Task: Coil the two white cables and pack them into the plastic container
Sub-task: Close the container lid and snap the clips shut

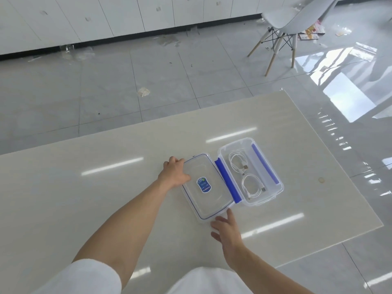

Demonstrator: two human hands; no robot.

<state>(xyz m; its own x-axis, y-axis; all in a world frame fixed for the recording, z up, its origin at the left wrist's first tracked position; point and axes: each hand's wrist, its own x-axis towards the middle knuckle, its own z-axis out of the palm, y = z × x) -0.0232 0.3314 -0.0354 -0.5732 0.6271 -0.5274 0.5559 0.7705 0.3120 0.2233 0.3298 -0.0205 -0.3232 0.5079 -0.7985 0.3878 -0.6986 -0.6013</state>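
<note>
White cables lie coiled inside the clear plastic container, which stands open on the surface: the far cable forms a loop at the end away from the person, and the near cable forms a second loop just beside it, their plug ends close together in the middle. Blue clasps run along both long sides of the container. The lid, clear with a blue seal line and a blue oval label, lies flat on the surface and touches the container's left side at the blue clasp.

The left hand rests on the lid's far left corner, fingers curled over its edge and thumb laid on top, so this grip grasps the lid. The right hand is at the lid's near corner with fingers spread and extended, a released grip; its fingertips reach the rim, though contact is hard to judge. The container sits just right of both hands.

Beyond the surface lie a grey tiled floor, a white chair with wooden legs, and white cabinets.
</note>
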